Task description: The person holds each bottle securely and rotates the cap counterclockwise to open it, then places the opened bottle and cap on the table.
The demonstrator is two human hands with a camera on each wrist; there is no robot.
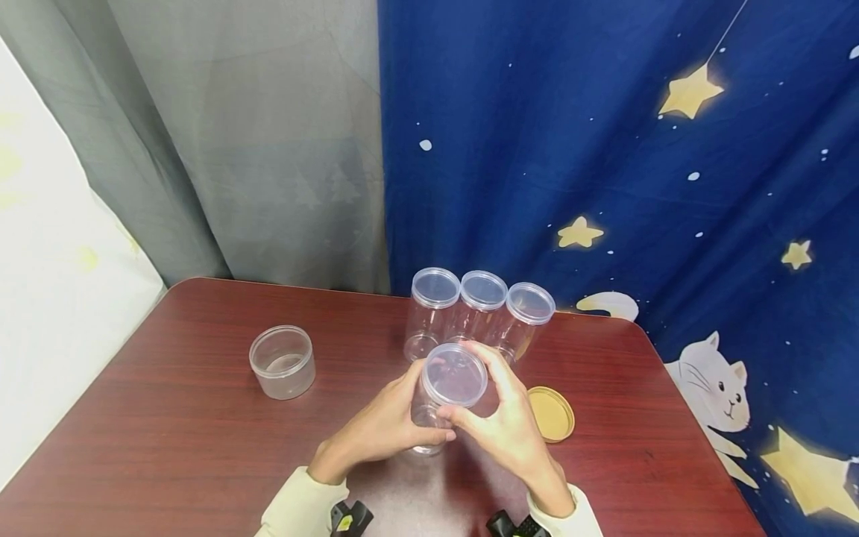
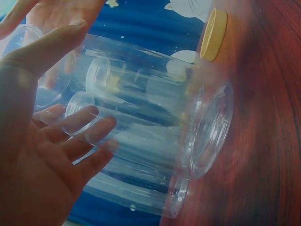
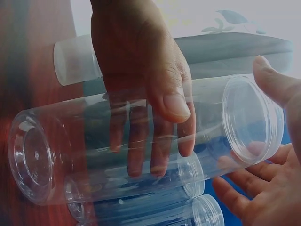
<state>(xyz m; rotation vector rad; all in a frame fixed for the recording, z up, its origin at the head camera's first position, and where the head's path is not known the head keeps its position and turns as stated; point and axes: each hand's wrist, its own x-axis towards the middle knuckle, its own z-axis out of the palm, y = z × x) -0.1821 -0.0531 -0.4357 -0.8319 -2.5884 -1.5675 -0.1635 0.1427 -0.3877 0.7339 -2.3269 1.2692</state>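
Both hands are on a tall clear plastic jar (image 3: 70,146) at the front middle of the table. My left hand (image 1: 382,425) grips the jar's body, with the thumb on the near side and the fingers wrapped behind. Around the clear lid (image 1: 455,377) on top, my right hand (image 1: 506,429) has its thumb at the near rim and its fingers at the far side. In the right wrist view, the left fingers (image 3: 136,141) show through the transparent wall. The jar's round base (image 2: 211,132) is close to the tabletop in the left wrist view.
Three more lidded clear jars (image 1: 483,291) stand in a row just behind the held one. To the right lies a gold lid (image 1: 552,414). A short, open clear tub (image 1: 287,386) stands on the left of the reddish wooden table (image 1: 168,447). Curtains (image 1: 302,149) hang behind the table.
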